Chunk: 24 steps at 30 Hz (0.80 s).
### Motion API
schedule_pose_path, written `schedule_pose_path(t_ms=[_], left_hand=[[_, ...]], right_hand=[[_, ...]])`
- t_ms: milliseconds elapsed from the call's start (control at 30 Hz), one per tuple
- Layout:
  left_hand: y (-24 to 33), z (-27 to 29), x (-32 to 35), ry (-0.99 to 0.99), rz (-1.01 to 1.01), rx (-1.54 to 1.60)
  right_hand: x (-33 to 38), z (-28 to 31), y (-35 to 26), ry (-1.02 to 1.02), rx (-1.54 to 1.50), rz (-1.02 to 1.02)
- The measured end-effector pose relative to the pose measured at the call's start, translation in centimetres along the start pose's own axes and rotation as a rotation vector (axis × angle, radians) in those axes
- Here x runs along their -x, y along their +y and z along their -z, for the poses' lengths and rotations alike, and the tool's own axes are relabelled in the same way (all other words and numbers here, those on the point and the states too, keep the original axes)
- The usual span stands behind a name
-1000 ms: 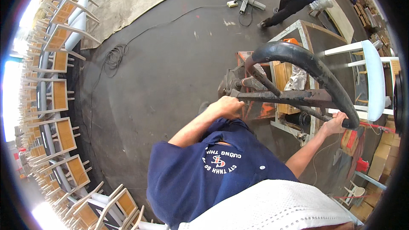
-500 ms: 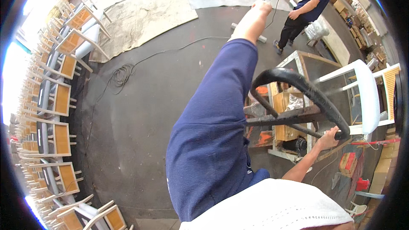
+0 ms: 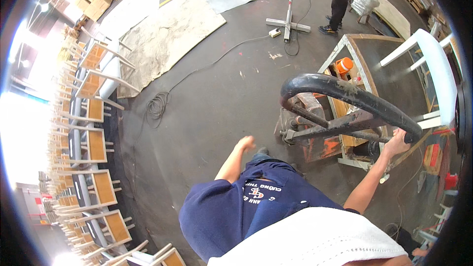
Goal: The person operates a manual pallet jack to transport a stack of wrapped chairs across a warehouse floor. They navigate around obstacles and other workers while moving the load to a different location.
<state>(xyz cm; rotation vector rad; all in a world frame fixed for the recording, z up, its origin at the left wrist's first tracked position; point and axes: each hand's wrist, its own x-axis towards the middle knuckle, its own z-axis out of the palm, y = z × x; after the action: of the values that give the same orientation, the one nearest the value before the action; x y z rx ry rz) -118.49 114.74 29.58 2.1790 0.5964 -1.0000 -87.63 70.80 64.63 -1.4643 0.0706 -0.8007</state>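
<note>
My right hand (image 3: 395, 144) is wrapped round the near right corner of the black loop handle (image 3: 355, 94) of a pallet jack. The scuffed orange body (image 3: 322, 150) of the jack sits on the floor below the handle, partly hidden by it. In front of my torso, my left hand (image 3: 245, 143) hangs over the floor, apart from the handle. Its fingers are loosely curled and slightly blurred, with nothing visible in them.
A wooden-framed cart (image 3: 351, 51) carrying an orange container (image 3: 344, 65) stands beyond the jack. A pale-seated chair (image 3: 438, 74) is at right. Ahead are a standing fan (image 3: 289, 5), a co-worker (image 3: 340, 2) and a coiled cable (image 3: 156, 107). Stacked chairs (image 3: 101, 152) line the left.
My left arm has come down and back from its forward reach toward the fan. My right hand keeps its hold on the handle. The view has shifted, showing more floor around the fan.
</note>
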Motion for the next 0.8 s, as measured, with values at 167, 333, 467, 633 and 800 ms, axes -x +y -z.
schedule_pose_path(t_ms=[167,333,467,633,800], left_hand=[[-8.9,-11.7,8.1,0.338,0.719,0.605],[-6.2,-9.2,7.4,0.441,0.369,0.438],[2.8,-3.9,4.2,0.584,0.056,0.504],[17.6,8.1,10.4,0.391,-0.543,0.83],[21.6,15.8,20.3,0.396,-0.929,0.871]], right_hand=[[0.9,-0.6,-0.7,0.012,-0.098,-0.019],[1.1,-0.5,-0.7,-0.042,-0.069,0.024],[1.2,-1.1,-0.3,-0.06,-0.056,0.014],[0.3,-0.1,1.7,-0.049,-0.041,0.059],[-0.2,0.8,2.3,-0.083,-0.008,0.032]])
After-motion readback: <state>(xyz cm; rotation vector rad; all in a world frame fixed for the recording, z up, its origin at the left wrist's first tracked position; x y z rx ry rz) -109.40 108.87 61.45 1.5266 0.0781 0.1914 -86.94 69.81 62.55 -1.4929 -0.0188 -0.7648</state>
